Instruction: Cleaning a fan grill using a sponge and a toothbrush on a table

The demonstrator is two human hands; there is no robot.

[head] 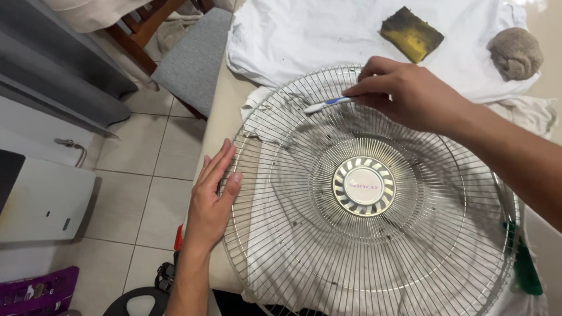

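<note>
Right now the scrubbing is underway: the right hand (410, 93) pinches a white and blue toothbrush (328, 103) against the upper wires of the round, dusty metal fan grille (363, 234), which lies flat on a white cloth (304, 35) on the table, while the left hand (212, 196), open-palmed, steadies its left rim; brushing further round likely calls for short strokes along the wires

I'm at home, in a dining corner: pale floor tiles (146, 175), a wooden chair with a grey cushion (193, 58) pulled up to my beige worktop (225, 111), a household cloth (328, 35) spread over it.
</note>
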